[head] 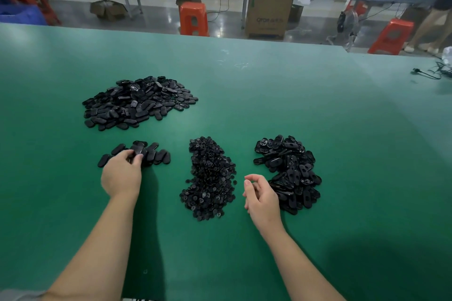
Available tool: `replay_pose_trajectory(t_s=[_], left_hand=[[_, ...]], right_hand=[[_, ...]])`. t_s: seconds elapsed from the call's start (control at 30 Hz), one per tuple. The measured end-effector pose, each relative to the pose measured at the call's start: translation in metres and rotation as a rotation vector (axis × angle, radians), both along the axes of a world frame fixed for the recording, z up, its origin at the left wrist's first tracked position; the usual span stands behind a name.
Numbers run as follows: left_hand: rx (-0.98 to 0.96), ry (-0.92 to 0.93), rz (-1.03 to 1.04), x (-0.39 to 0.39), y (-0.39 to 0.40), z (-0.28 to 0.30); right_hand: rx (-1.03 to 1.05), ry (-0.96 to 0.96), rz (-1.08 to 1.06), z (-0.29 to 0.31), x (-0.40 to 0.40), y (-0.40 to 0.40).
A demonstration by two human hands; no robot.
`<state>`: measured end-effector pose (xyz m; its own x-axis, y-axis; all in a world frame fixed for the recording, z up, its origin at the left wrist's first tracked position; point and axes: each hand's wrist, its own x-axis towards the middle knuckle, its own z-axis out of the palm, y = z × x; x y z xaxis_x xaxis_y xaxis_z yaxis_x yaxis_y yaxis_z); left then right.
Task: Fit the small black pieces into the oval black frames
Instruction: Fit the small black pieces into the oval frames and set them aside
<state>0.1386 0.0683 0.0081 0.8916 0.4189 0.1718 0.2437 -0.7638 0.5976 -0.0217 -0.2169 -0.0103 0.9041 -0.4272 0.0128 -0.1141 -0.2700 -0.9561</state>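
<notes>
Ok so I'm looking down at a big green table (pixel 244 85) w/ four black piles on it. Far left there's a big heap of oval pieces (pixel 139 102), mostly flat side up. Nearer me on the left is a small cluster of ovals (pixel 149 154), maybe a dozen or so, some stacked, a couple lying loose beside it.

Middle pile is the small black pieces (pixel 210 178), tiny round-ish bits, loads of them, strung out in a long mound running toward me. Right of that, the oval black frames (pixel 291 173), open side up on a lot of them so you can see the hollow insides, glossy.

My left hand (pixel 122 173) is on the small cluster, palm down, fingers curled over the near edge of it and touching the ovals. Looks like the fingertips are pinching one, but I can't tell for sure bc the knuckles hide the grip.

Right hand (pixel 260 194) sits between the small pieces and the frames, just beside the frames pile, half closed, thumb and index tips near each other. Can't make out anything held in it tbh, fingers block the view.

Bg: orange stools (pixel 193 19), a cardboard box (pixel 269 12), blue benches.
</notes>
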Motion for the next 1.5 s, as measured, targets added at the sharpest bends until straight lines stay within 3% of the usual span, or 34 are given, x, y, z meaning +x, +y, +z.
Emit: replay_pose_trajectory(t_s=[0.13, 0.27, 0.4, 0.67, 0.9, 1.03, 1.2, 1.33, 1.5], left_hand=[[0.019, 0.033, -0.029, 0.008, -0.003, -0.002], [0.005, -0.035, -0.228, -0.001, -0.028, -0.005], [0.091, 0.037, -0.413, -0.019, -0.054, -0.014], [0.041, 0.144, -0.512, -0.033, -0.059, -0.018], [0.093, 0.066, -0.582, -0.047, -0.052, -0.025], [0.079, -0.011, -0.505, -0.049, -0.058, -0.027], [0.104, -0.058, -0.497, -0.049, -0.057, -0.033], [0.134, -0.070, -0.509, -0.048, -0.058, -0.036], [0.169, -0.086, -0.524, -0.048, -0.058, -0.036]], right_hand=[[-0.037, 0.002, 0.016, 0.000, 0.001, 0.001], [-0.072, 0.006, 0.024, -0.001, 0.001, 0.001], [-0.097, 0.024, 0.029, 0.000, 0.001, 0.001], [-0.081, 0.061, 0.018, 0.001, 0.000, 0.002], [-0.117, 0.087, 0.022, -0.002, 0.001, 0.004], [-0.294, 0.121, 0.079, 0.005, 0.008, 0.003], [-0.899, 0.143, 0.118, 0.027, 0.035, -0.018], [-1.218, 0.300, 0.152, 0.042, 0.067, -0.047], [-1.356, 0.452, 0.268, 0.047, 0.088, -0.064]])
